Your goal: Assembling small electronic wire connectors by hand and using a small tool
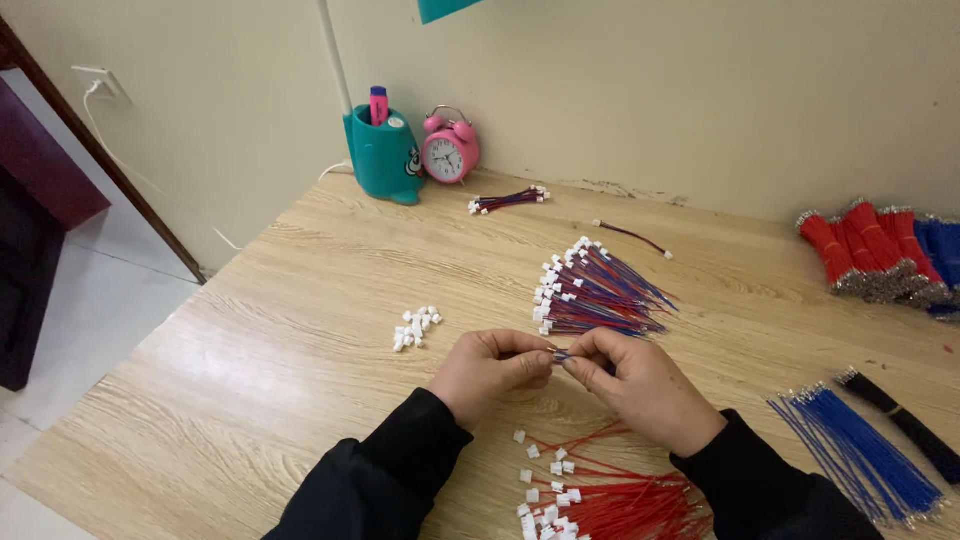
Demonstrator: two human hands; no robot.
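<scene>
My left hand (490, 372) and my right hand (640, 385) meet over the middle of the wooden table (280, 340), fingertips pinched together on a small white connector with wire (560, 355). The piece is mostly hidden by my fingers. Just beyond my hands lies a fanned pile of red-and-blue wires with white connectors (595, 292). Near my wrists is a heap of red wires with white connectors (610, 495). A small cluster of loose white connectors (416, 327) sits left of my left hand.
Bundles of red and blue wires (880, 255) lie at the far right, loose blue wires (860, 450) and a black bundle (905, 420) at the near right. A teal pen holder (385, 155) and pink alarm clock (450, 150) stand by the wall. A small wire bundle (508, 200) lies near them.
</scene>
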